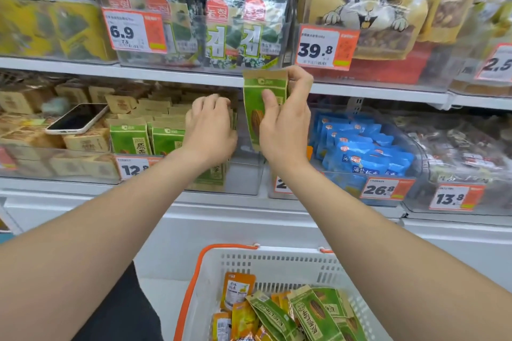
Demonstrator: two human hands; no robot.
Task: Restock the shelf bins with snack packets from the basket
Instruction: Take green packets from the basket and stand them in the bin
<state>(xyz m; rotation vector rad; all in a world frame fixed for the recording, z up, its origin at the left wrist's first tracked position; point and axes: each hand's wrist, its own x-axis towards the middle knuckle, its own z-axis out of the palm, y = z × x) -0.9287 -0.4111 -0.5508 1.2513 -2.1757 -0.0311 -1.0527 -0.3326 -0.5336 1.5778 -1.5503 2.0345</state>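
Note:
My right hand (285,122) pinches a green and tan snack packet (259,108) upright in front of the middle shelf, thumb on its face. My left hand (212,127) reaches into the clear shelf bin (243,177), fingers pressed against a row of matching green packets (149,137) standing there; its fingertips are hidden among them. Below, a white basket (277,266) with orange handles holds more green packets (310,310) and several orange ones (238,293).
A phone (77,119) lies on tan boxes in the bin to the left. Blue packets (363,147) fill the bin to the right. Seaweed packs (221,25) and a large nut bag (371,5) stand on the upper shelf. Price tags hang along the bin fronts.

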